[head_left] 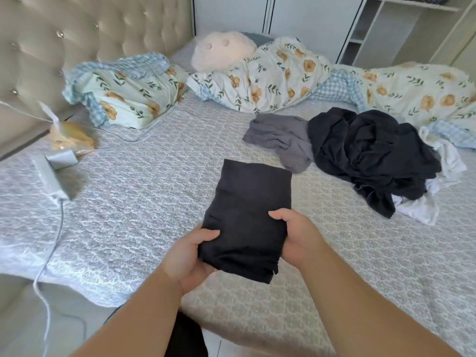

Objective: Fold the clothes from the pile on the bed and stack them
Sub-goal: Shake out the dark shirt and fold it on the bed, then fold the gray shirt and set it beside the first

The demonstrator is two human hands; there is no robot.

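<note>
Near the front edge of the bed (134, 202), both hands hold one folded black garment (248, 215) by its near end. Left hand (192, 256) grips the left near corner, thumb on top, fingers curled underneath. Right hand (296, 240) grips the right side the same way. Far end of the garment appears to rest on or just above the bedspread; cannot tell which.

Risks, as judged:
- Layered edges at the near right corner look loose and slightly splayed. If the garment is lifted by the near end only, the layers may slide apart and the fold may open.
- No stack is visible yet. Setting it down too close to the pile (371, 161) could let unfolded cloth drape over it.
- A white cable (51, 243) trails off the bed's left edge from a small white device (54, 176); placing the stack to the left could snag it.

Materials and shapes:
- Folded garment: matte black, soft knit look, roughly rectangular, a few shallow creases.
- Pile, right of centre: crumpled black fabric on top, a grey garment (280, 140) spilling left, white cloth (438, 181) beneath and to the right. All limp, no set shape.
- Bedspread: pale grey, quilted, repeating lattice pattern, lies flat.
- Floral duvet (278, 76) bunched along the far side; floral pillow (128, 96) by the tufted headboard (77, 27).
</note>
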